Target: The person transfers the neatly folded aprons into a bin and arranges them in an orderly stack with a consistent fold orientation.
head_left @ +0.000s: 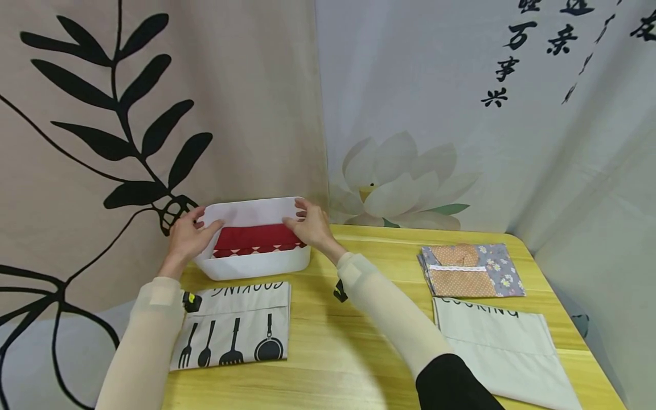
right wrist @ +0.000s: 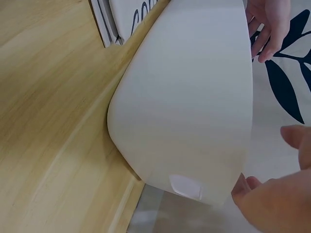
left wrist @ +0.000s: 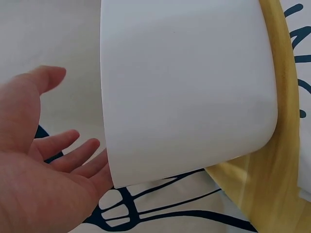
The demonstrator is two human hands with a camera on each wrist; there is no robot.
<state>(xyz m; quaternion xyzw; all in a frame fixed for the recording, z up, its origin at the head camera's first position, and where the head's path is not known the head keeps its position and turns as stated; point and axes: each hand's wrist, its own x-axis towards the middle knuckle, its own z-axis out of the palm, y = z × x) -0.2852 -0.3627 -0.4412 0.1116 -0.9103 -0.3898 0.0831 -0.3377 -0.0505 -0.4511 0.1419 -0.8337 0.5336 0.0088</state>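
A white plastic bin (head_left: 256,265) stands at the back of the table, and inside it lies a folded red cloth (head_left: 261,234) with a patterned edge. My left hand (head_left: 188,238) is at the bin's left end, thumb spread away from the fingers. In the left wrist view its fingertips meet the bin's rim and are partly hidden behind the wall. At the right end, my right hand (head_left: 314,226) has its fingers by the far corner and its thumb over the opening. Both hands have loosely bent fingers, and neither grips the cloth.
A folded white cloth (head_left: 230,324) printed with kitchen utensils lies in front of the bin. On the right are a folded floral cloth (head_left: 504,273) with a dotted pocket and another folded white cloth (head_left: 502,347). Curtains (head_left: 256,114) hang behind the wooden table (head_left: 328,364).
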